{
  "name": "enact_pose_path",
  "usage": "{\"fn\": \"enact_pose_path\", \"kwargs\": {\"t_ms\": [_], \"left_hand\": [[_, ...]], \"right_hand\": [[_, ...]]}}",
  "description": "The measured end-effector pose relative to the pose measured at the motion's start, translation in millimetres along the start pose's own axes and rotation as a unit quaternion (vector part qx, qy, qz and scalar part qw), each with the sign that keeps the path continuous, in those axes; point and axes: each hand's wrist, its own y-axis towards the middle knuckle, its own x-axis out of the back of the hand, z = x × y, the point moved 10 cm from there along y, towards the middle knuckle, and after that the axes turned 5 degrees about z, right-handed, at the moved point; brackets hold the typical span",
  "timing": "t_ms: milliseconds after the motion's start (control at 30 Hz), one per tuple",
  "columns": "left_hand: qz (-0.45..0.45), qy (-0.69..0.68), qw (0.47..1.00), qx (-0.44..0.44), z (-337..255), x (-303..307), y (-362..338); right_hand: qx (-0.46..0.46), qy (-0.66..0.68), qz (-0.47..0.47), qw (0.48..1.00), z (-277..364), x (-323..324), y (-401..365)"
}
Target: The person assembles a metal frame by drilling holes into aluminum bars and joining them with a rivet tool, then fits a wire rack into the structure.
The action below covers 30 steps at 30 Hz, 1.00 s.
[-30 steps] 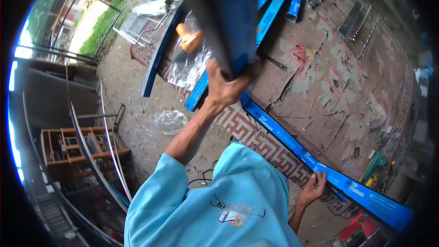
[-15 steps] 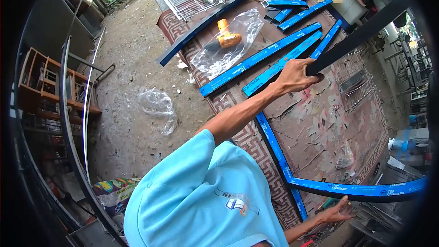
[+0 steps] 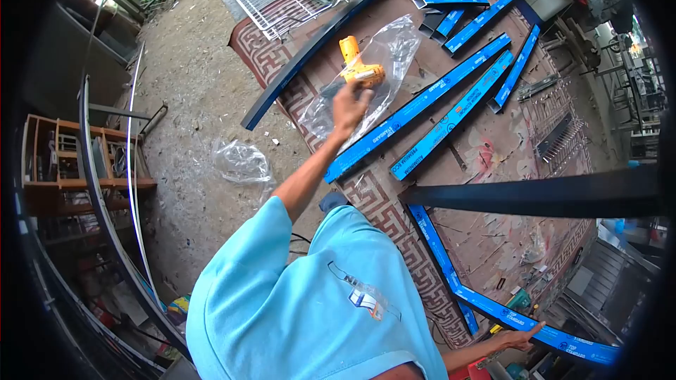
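Note:
My left hand (image 3: 352,105) is over the plastic bag (image 3: 398,53), at the near side of the orange drill (image 3: 361,67). Its fingers are slightly apart and blurred, with no firm hold visible. My right hand (image 3: 517,338), at the lower right, is on a blue-taped bar (image 3: 493,307), a finger across its edge. This bar meets another blue-taped length (image 3: 431,239) at an angle. A dark bar (image 3: 535,199) extends from the mat's near side to the right, with neither hand on it.
Blue-taped bars (image 3: 451,116) lie across the patterned mat (image 3: 486,229). A long dark bar (image 3: 313,53) lies beyond the drill, near a white wire rack (image 3: 246,0). Another plastic bag (image 3: 243,163) is on the ground. Wooden shelving (image 3: 91,183) stands left.
My left hand has let go of the dark bar and moved to the drill. The dark bar's near end is lower in view. My right hand has moved onto the blue-taped bar, whose right part sits lower.

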Motion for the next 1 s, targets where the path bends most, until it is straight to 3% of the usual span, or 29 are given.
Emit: {"fn": "enact_pose_path", "kwargs": {"t_ms": [100,133,167,200,267,300,333,367,400,433,467,500,567,600,667,700,767,833,933,967,1000], "left_hand": [[-0.026,0.164,0.985,0.039,60,69,68],[-0.017,0.162,0.986,0.039,67,76,71],[0.072,0.228,0.969,0.067,78,65,67],[0.156,0.291,0.940,0.091,87,55,60],[0.189,0.327,0.926,0.016,116,32,30],[0.192,0.270,0.942,-0.053,119,25,15],[0.262,0.281,0.922,0.049,132,19,8],[0.229,0.282,0.930,0.062,124,25,8],[0.195,0.279,0.937,0.074,118,32,13],[0.224,0.294,0.927,0.057,114,28,20],[0.249,0.308,0.917,0.042,110,25,30],[0.240,0.244,0.939,0.011,75,30,40],[0.288,0.223,0.929,-0.064,0,26,59],[0.301,0.194,0.916,-0.181,-56,20,62],[0.321,0.162,0.880,-0.312,-144,2,64],[0.369,0.164,0.849,-0.341,-174,-15,61],[0.458,0.176,0.790,-0.369,-181,-73,67],[0.475,0.195,0.779,-0.360,-108,-164,100],[0.499,0.443,0.694,-0.271,112,-266,139],[0.454,0.409,0.716,-0.338,72,-240,117],[0.395,0.362,0.750,-0.388,94,-253,128]], "right_hand": [[-0.037,-0.071,-0.041,0.996,10,3,-10],[0.002,-0.086,-0.007,0.996,5,7,0],[0.042,-0.098,0.027,0.994,-1,11,10],[0.030,-0.164,-0.001,0.986,-9,19,20],[0.031,-0.213,-0.028,0.976,-26,33,22],[0.031,-0.237,-0.041,0.970,-36,40,24],[-0.009,-0.180,-0.029,0.983,-25,25,13],[-0.047,-0.119,-0.021,0.992,-22,23,2],[0.022,-0.207,0.001,0.978,-22,32,12],[0.093,-0.292,0.010,0.952,-20,40,19],[0.003,-0.184,-0.011,0.983,-13,36,6],[-0.084,-0.072,-0.030,0.993,-5,18,-11],[-0.124,0.003,-0.022,0.992,-20,15,-17],[-0.118,-0.063,-0.035,0.990,-22,26,-15],[-0.090,-0.149,-0.080,0.981,-10,32,-15],[-0.070,-0.176,-0.103,0.977,-1,27,-17],[-0.044,-0.137,-0.073,0.987,-4,19,-12],[-0.052,-0.115,-0.058,0.990,-4,12,-14],[0.007,-0.108,-0.059,0.992,-8,9,-9],[0.026,-0.100,-0.072,0.992,-8,17,-9],[0.046,-0.093,-0.085,0.991,-8,25,-10]]}}
